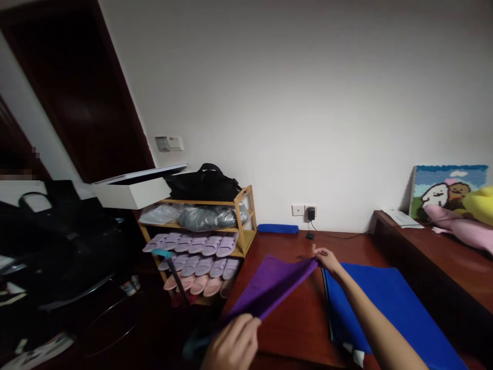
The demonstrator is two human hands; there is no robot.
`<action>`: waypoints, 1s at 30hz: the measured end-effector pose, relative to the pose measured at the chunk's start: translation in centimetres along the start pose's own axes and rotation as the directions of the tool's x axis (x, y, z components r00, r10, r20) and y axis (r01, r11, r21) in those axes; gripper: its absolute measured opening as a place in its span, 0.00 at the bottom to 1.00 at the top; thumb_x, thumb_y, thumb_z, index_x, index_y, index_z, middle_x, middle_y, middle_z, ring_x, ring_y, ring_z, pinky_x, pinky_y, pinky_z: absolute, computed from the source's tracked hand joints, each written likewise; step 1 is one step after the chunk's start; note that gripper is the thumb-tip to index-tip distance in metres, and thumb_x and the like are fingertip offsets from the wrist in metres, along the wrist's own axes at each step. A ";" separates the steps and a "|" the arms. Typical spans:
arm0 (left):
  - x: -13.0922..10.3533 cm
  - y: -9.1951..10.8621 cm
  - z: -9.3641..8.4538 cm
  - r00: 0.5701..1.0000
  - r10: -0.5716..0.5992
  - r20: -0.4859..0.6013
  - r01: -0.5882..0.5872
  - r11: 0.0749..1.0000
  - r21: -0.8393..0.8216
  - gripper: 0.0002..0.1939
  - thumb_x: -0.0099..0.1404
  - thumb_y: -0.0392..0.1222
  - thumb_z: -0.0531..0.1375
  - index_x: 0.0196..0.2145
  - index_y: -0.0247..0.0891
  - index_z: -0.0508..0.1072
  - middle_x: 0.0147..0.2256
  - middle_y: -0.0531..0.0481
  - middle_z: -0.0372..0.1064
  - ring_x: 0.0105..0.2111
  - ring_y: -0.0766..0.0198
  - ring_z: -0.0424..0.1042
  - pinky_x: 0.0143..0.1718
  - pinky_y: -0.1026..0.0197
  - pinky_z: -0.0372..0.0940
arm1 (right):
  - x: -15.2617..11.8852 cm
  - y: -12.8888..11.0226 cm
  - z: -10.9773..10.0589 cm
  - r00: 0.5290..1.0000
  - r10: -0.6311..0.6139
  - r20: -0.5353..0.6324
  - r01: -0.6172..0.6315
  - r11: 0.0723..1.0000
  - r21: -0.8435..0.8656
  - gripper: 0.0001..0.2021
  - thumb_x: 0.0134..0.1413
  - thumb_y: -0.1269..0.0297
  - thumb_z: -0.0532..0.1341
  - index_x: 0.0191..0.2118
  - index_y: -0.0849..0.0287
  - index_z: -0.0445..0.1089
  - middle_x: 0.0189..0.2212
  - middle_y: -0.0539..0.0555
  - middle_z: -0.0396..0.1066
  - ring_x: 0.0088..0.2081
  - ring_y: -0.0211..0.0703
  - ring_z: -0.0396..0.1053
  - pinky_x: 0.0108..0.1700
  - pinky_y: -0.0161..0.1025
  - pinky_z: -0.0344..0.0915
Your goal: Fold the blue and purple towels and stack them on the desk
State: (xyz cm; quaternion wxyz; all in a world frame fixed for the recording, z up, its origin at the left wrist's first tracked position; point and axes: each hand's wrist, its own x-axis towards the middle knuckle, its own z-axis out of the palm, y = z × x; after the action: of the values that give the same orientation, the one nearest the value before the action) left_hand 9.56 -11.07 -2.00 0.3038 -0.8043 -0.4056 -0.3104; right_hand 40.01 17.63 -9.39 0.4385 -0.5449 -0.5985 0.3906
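A purple cloth point(269, 282) is stretched between my two hands above the left part of the reddish-brown wooden table point(296, 329). My left hand point(234, 341) grips its near edge, fingers closed, at the bottom of the view. Farther off, my right hand point(325, 258) pinches the cloth's right corner. Under my right forearm lies a flat blue cloth point(389, 303), with white tags at its near left corner. A rolled or folded blue cloth point(278, 228) rests at the back of the table against the wall.
A wooden rack point(243, 226) with several rows of slippers point(211, 243) stands left of the table, a black bag point(206, 182) and white box point(131, 191) on top. A plugged-in charger point(311, 214) trails a cable. Right, a raised ledge holds a pink plush toy point(462, 228) and picture point(442, 187).
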 end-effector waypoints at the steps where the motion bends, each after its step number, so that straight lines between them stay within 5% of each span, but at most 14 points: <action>1: 0.9 -1.0 -1.6 0.999 -0.041 -0.026 0.041 0.999 0.002 0.18 0.72 0.29 0.48 0.43 0.43 0.75 0.40 0.52 0.79 0.41 0.64 0.79 0.45 0.65 0.71 | -0.5 -1.5 -1.0 0.999 -0.042 -0.006 0.042 0.998 0.036 0.15 0.45 0.53 0.63 0.36 0.59 0.73 0.26 0.53 0.75 0.27 0.43 0.71 0.32 0.40 0.68; 6: 5.6 -5.1 -7.1 0.934 -0.312 -0.173 0.290 0.947 -0.141 0.07 0.72 0.40 0.57 0.40 0.42 0.76 0.38 0.51 0.78 0.40 0.62 0.78 0.47 0.62 0.71 | -4.8 -10.2 -7.5 0.971 -0.237 -0.041 0.241 0.963 0.123 0.21 0.48 0.47 0.64 0.40 0.60 0.76 0.34 0.55 0.78 0.34 0.43 0.73 0.39 0.41 0.71; 10: 9.4 -6.7 -9.5 0.788 -0.584 -0.196 0.498 0.791 -0.356 0.13 0.69 0.53 0.59 0.39 0.42 0.77 0.39 0.50 0.78 0.38 0.59 0.78 0.44 0.58 0.73 | -10.9 -17.5 -13.7 0.892 -0.448 -0.065 0.450 0.893 0.007 0.25 0.52 0.45 0.66 0.48 0.61 0.77 0.38 0.57 0.79 0.37 0.44 0.74 0.41 0.42 0.72; 13: 11.9 -6.2 -10.7 0.702 -0.697 -0.147 0.536 0.653 -0.535 0.19 0.65 0.59 0.62 0.41 0.42 0.76 0.42 0.49 0.78 0.40 0.57 0.78 0.46 0.56 0.73 | -16.3 -21.3 -18.2 0.815 -0.576 -0.065 0.560 0.812 -0.166 0.26 0.52 0.43 0.68 0.48 0.59 0.78 0.40 0.57 0.79 0.39 0.47 0.75 0.43 0.43 0.73; 19: 15.2 -2.0 -11.7 0.735 -0.672 -0.092 0.461 0.595 -0.658 0.22 0.61 0.63 0.65 0.40 0.42 0.76 0.40 0.49 0.78 0.41 0.57 0.78 0.48 0.54 0.74 | -24.0 -21.4 -26.2 0.758 -0.636 -0.148 0.513 0.720 -0.467 0.23 0.57 0.41 0.65 0.46 0.55 0.80 0.39 0.58 0.79 0.36 0.48 0.75 0.38 0.43 0.74; 23: 16.6 -0.5 -8.5 0.814 -0.577 0.073 0.445 0.538 -0.715 0.21 0.60 0.61 0.66 0.40 0.41 0.77 0.37 0.49 0.78 0.37 0.57 0.78 0.44 0.54 0.75 | -24.5 -18.0 -30.4 0.786 -0.593 -0.175 0.457 0.749 -0.480 0.22 0.55 0.42 0.66 0.45 0.56 0.80 0.40 0.58 0.80 0.37 0.49 0.76 0.37 0.42 0.75; 27: 19.1 -0.1 -1.7 0.876 -0.391 0.283 0.441 0.413 -0.796 0.20 0.60 0.57 0.66 0.40 0.38 0.77 0.34 0.48 0.78 0.35 0.58 0.78 0.41 0.55 0.74 | -20.7 -13.5 -33.4 0.896 -0.430 -0.109 0.358 0.847 -0.394 0.23 0.54 0.44 0.66 0.43 0.60 0.80 0.35 0.59 0.80 0.32 0.47 0.76 0.34 0.41 0.74; 30: 22.4 0.2 3.8 0.886 -0.309 0.346 0.451 0.392 -0.802 0.20 0.60 0.57 0.65 0.38 0.36 0.77 0.30 0.48 0.77 0.30 0.60 0.77 0.35 0.56 0.74 | -16.3 -11.4 -34.9 0.934 -0.343 -0.095 0.291 0.890 -0.351 0.22 0.51 0.45 0.66 0.39 0.61 0.80 0.31 0.57 0.80 0.31 0.47 0.76 0.35 0.40 0.73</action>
State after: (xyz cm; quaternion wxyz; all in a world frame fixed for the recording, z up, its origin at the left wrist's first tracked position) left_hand 21.44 2.06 12.31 -0.2506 -0.7502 -0.3866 -0.4742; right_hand 70.01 -0.07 10.58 0.4435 -0.5341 -0.7008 0.1639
